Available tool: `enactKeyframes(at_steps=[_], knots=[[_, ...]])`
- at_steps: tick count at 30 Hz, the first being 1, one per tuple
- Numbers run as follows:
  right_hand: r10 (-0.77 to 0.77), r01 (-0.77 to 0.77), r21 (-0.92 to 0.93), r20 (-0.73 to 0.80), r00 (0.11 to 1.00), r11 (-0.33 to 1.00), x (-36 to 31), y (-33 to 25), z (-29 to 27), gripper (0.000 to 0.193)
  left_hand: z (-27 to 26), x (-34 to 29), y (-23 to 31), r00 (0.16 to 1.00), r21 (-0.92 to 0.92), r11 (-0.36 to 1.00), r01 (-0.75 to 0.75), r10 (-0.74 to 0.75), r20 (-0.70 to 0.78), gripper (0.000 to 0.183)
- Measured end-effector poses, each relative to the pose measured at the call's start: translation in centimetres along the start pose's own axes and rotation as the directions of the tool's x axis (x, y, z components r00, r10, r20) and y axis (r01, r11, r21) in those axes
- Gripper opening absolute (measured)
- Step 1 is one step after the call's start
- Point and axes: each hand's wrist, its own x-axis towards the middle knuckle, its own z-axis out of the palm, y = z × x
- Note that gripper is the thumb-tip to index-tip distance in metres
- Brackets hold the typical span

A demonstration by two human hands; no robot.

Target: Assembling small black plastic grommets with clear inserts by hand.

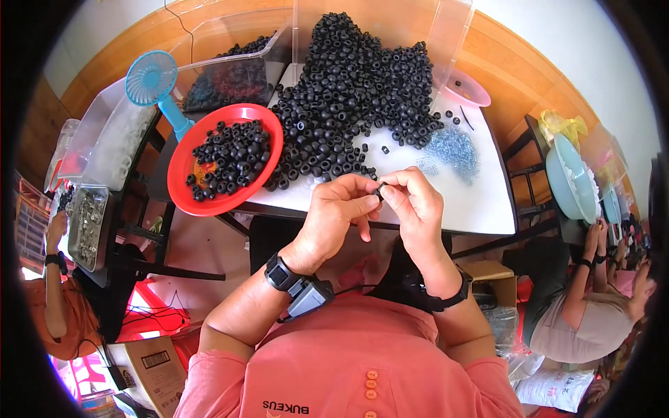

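My left hand [333,217] and my right hand [418,212] meet just in front of the white tabletop [488,202]. Between their fingertips they pinch a small black piece [379,191], mostly covered by the fingers; it resembles the loose pieces nearby. Behind my hands rises a big heap of small black hollow caps [348,90], spreading toward the table's near edge. To the right of the heap lies a pile of tiny translucent bluish pieces [453,152]. A red round tray [182,198] on the left carries more black caps [233,157].
A blue handheld fan [152,80] stands behind the tray, near a clear bin [230,83] of dark caps. A pink dish [468,89] sits at the back right. Other people work at both sides, near a metal tray [89,226] and a light-blue basin [573,177].
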Motion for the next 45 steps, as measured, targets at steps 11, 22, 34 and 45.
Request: enactKeyframes(at_steps=[11,22,34,45], knots=[[0.079,-0.075,0.052,-0.082,0.993,0.996,-1.2,-1.0,0.7,0.004,0.6,-0.2,-0.4,0.997,0.06,0.997,-0.052,0.055,-0.056,0.012],[-0.088,0.1,-0.2,0.069,0.994,0.975,-0.3,-0.9,-1.3,0.018,0.6,-0.2,-0.4,0.998,0.112,0.993,-0.042,0.048,-0.048,0.014],[-0.162,0.177,-0.348,0.073,0.984,0.921,-0.6,-0.2,-0.5,0.017,0.9,-0.3,-0.4,0.995,0.187,0.981,-0.059,0.074,-0.07,0.013],[-0.219,0.259,-0.362,0.148,0.964,0.896,-1.0,-0.3,-1.5,0.021,0.9,0.0,-0.5,0.996,0.245,0.968,-0.061,0.075,-0.046,0.014]])
